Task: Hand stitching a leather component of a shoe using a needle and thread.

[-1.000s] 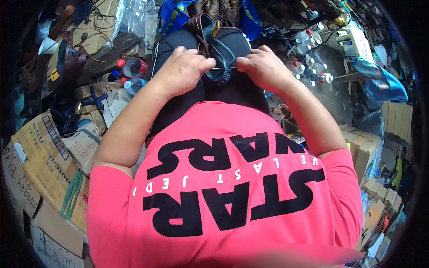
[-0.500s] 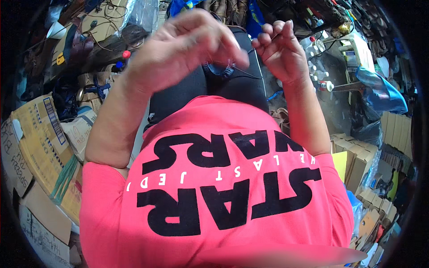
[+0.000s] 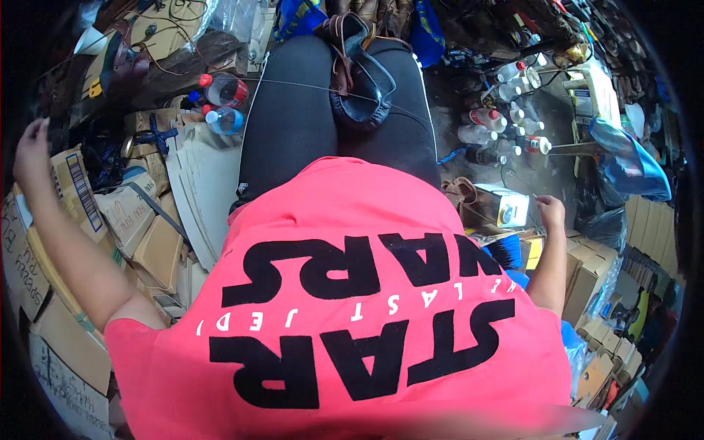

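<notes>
A brown leather shoe (image 3: 345, 40) with a dark sole rests between my thighs, its blackish rounded end toward me. A thin thread (image 3: 301, 84) stretches across it to both sides. Far out at the left, my left hand (image 3: 33, 158) is raised with its fingers pinched; the thread runs toward it but fades from sight before reaching it. My right hand (image 3: 550, 213) is closed, low at the right beside some boxes, and a fine dark strand leads up and left from its fingertips. Whether it also grips a needle is too small to tell.
Several plastic bottles (image 3: 506, 121) stand on the floor at the right, and a few more (image 3: 224, 121) at the left. Cardboard boxes (image 3: 121, 213) are stacked on the left. A blue plastic sheet (image 3: 623, 158) hangs at the right. Brown shoes (image 3: 462, 192) lie near my right hip.
Both hands have swung away from above my lap, the left far out to the left, the right outward and toward me. The shoe is uncovered and the thread lies stretched across it.
</notes>
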Motion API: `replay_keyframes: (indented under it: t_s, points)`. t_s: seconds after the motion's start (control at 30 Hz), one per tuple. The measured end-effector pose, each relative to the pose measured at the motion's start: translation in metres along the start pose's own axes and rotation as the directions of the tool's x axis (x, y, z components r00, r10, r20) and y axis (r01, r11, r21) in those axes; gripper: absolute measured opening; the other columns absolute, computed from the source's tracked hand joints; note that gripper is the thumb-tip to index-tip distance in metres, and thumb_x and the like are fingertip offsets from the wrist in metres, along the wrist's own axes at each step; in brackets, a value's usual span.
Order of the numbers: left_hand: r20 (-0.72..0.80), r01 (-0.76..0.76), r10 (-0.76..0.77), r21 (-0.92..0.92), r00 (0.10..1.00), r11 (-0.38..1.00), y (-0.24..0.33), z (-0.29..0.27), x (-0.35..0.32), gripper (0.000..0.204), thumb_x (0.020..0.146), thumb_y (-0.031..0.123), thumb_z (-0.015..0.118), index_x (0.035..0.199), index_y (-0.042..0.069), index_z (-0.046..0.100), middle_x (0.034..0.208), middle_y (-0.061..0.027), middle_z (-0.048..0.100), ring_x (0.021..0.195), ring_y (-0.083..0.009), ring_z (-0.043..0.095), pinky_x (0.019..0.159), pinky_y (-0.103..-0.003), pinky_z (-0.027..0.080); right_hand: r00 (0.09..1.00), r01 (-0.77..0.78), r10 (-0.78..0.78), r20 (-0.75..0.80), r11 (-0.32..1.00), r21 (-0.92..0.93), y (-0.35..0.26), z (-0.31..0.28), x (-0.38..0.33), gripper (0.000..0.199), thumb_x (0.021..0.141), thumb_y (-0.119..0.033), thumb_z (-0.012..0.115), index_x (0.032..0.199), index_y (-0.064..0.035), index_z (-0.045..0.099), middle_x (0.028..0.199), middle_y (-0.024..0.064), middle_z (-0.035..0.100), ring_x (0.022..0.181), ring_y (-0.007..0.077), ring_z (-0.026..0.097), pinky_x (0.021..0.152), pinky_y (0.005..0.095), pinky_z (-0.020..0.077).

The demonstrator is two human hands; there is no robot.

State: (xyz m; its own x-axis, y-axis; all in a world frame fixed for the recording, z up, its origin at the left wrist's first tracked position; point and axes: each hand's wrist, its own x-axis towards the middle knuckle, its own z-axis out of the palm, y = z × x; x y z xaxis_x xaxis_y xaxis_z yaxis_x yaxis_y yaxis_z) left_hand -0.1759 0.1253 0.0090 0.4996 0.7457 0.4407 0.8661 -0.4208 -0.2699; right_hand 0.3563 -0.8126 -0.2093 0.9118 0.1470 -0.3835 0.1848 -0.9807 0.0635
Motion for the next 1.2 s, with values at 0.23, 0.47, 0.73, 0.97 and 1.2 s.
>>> replay_keyframes:
  t_s: [0.23,0.47,0.73,0.97,1.2]
  points:
    - [-0.136,-0.399,0.726,-0.894,0.674,0.203,0.393,-0.086,-0.175,0.027,0.079,0.009,0.066,0.106,0.008,0.068,0.103,-0.0092,0.060,0.100,-0.0234,0.059,0.087,-0.032,0.046,0.845,0.327,-0.534,-0.045,0.447,0.832,-0.269,-0.039,-0.048,0.017,0.078,-0.005,0.069,0.095,-0.0050,0.071,0.091,0.0055,0.067,0.081,0.0122,0.062,0.074,0.0248,0.0495]
    - [-0.183,-0.367,0.890,-0.930,0.419,-0.019,0.479,-0.075,-0.197,0.017,0.078,0.014,0.069,0.094,0.007,0.067,0.097,-0.0092,0.058,0.092,-0.0259,0.060,0.081,-0.033,0.048,0.590,0.642,-0.778,-0.217,0.289,0.710,-0.359,-0.059,-0.050,0.016,0.077,0.005,0.067,0.090,-0.0034,0.069,0.087,0.0017,0.060,0.084,0.0100,0.060,0.075,0.0227,0.0491]
    - [-0.072,-0.104,0.938,-0.994,0.340,-0.038,0.485,-0.059,-0.191,0.014,0.081,0.014,0.068,0.089,0.004,0.066,0.087,-0.0070,0.057,0.086,-0.0186,0.058,0.080,-0.029,0.045,0.549,0.610,-0.813,-0.194,0.232,0.758,-0.362,-0.051,-0.050,0.017,0.075,0.002,0.070,0.088,-0.0078,0.071,0.085,0.0011,0.061,0.078,0.0093,0.059,0.071,0.0228,0.0486]
    - [-0.034,0.029,0.974,-0.999,0.225,-0.041,0.484,-0.053,-0.187,0.019,0.083,0.012,0.065,0.101,0.006,0.070,0.087,-0.0054,0.055,0.087,-0.0166,0.055,0.081,-0.028,0.043,0.519,0.765,-0.780,-0.351,0.241,0.597,-0.358,-0.045,-0.073,0.017,0.075,0.001,0.070,0.090,-0.0083,0.071,0.082,0.0023,0.060,0.074,0.0120,0.059,0.067,0.0249,0.0474]
    - [-0.021,-0.073,0.992,-0.997,0.125,-0.012,0.484,-0.063,-0.185,0.024,0.082,0.007,0.064,0.105,0.010,0.070,0.083,-0.0051,0.051,0.084,-0.0171,0.054,0.077,-0.027,0.043,0.339,0.941,-0.883,-0.325,0.320,0.112,-0.361,-0.067,-0.091,0.019,0.075,-0.005,0.062,0.091,-0.0122,0.070,0.082,0.0100,0.059,0.081,0.0303,0.061,0.071,0.0386,0.0487]
